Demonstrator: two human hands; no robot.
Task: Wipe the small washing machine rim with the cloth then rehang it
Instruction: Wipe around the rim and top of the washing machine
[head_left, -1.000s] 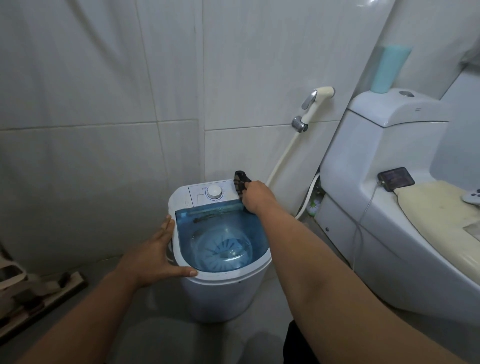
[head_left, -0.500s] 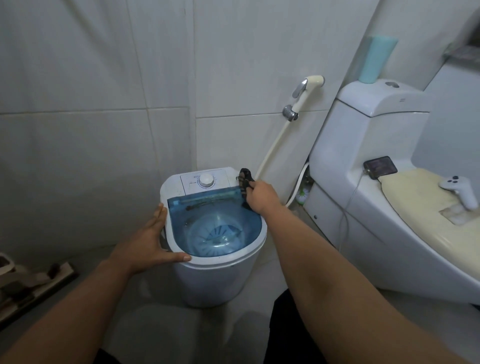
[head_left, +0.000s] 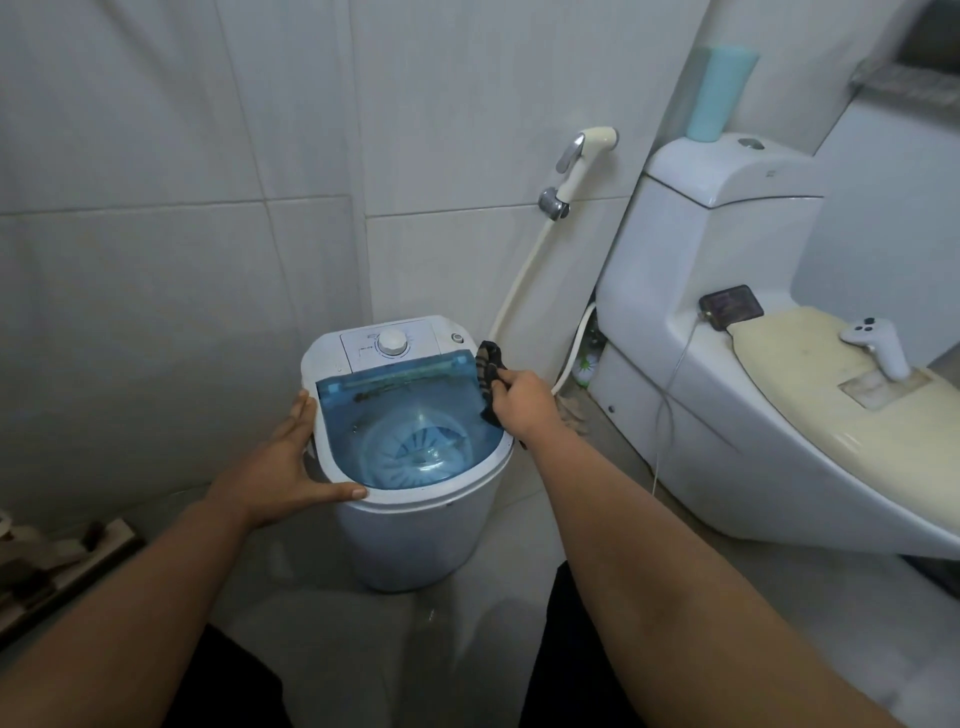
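Observation:
A small white washing machine with a clear blue lid stands on the floor against the tiled wall. My right hand grips a dark striped cloth and presses it on the right side of the white rim. My left hand lies flat against the machine's left side, thumb resting on the front rim, fingers spread.
A white toilet stands close on the right, with a phone and a white controller on it. A bidet sprayer and its hose hang on the wall behind the machine. Wooden items lie at the left floor edge.
My right hand has slid the cloth from the back right corner of the rim forward along the right side. My left hand has stayed on the left side.

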